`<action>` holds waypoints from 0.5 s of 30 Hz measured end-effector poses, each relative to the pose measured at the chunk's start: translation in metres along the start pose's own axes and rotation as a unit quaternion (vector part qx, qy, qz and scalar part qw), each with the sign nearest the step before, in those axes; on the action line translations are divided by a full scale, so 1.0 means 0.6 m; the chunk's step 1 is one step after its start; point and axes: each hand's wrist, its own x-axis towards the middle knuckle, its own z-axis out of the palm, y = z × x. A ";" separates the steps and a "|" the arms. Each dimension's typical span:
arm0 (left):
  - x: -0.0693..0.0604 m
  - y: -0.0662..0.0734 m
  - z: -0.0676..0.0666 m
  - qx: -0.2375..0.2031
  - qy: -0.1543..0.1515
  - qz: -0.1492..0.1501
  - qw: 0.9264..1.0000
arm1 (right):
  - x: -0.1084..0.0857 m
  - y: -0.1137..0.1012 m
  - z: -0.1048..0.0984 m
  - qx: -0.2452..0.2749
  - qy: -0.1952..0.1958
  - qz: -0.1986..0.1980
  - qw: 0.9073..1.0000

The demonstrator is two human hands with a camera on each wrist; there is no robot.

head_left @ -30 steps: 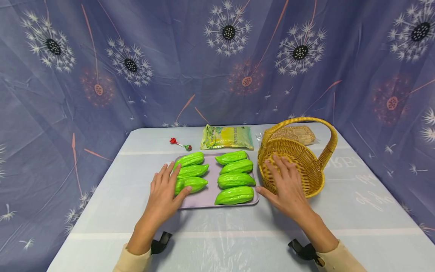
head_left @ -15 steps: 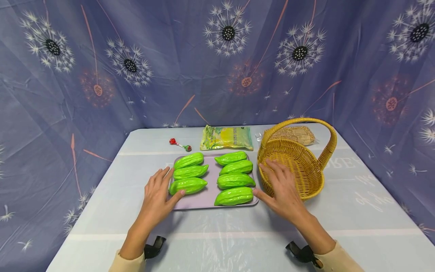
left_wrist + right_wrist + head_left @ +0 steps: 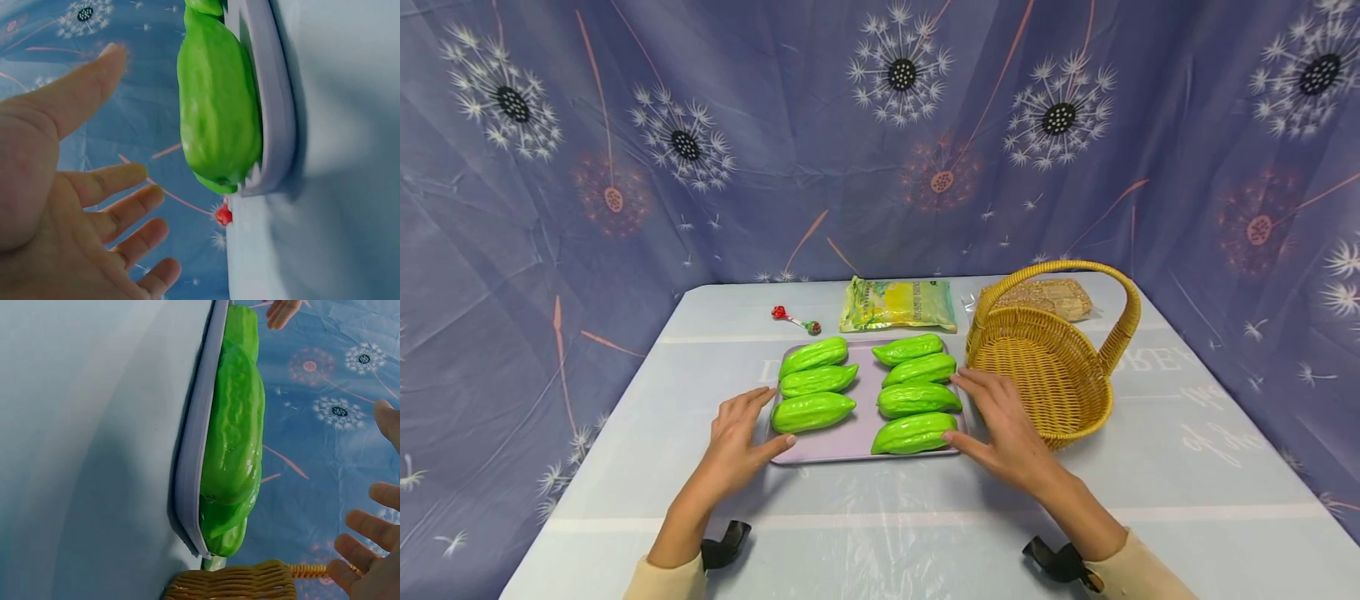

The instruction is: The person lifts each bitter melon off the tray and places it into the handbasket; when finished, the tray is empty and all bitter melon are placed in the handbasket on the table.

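Observation:
A lilac tray [image 3: 866, 429] holds green bitter melons in two columns. Three lie on the left, the nearest melon [image 3: 812, 412] close to the tray's front; several lie on the right, with the front one [image 3: 913, 433] by the near corner. My left hand [image 3: 730, 446] hovers beside the tray's left side, fingers extended and thumb spread; the left wrist view shows a gap between this hand [image 3: 81, 206] and the melon [image 3: 219, 100]. At the tray's right side hovers my right hand [image 3: 1011, 433], its fingers relaxed and holding nothing. The right wrist view shows it apart from the tray [image 3: 190, 469].
A yellow woven basket [image 3: 1037, 367] with a tall handle stands right of the tray, partly behind my right hand. Along the back lie a green-yellow packet [image 3: 898, 304], a clear bag of brown food [image 3: 1045, 298] and a red-and-green lollipop-like item [image 3: 795, 320].
My left hand has moved left and toward me, off the left melons to the tray's side. My right hand has come left and nearer, away from the basket's front. The melons stay put.

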 end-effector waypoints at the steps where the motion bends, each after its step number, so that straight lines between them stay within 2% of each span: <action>1: 0.000 -0.004 -0.001 -0.005 -0.006 -0.006 1.000 | 0.000 0.000 0.002 0.000 -0.003 -0.001 1.000; 7: 0.003 -0.028 -0.003 -0.033 -0.035 -0.016 0.999 | -0.002 -0.001 0.010 0.007 -0.017 -0.002 1.000; 15: 0.007 -0.047 -0.008 -0.076 -0.095 -0.039 0.992 | -0.004 -0.007 0.017 0.012 -0.055 0.032 0.998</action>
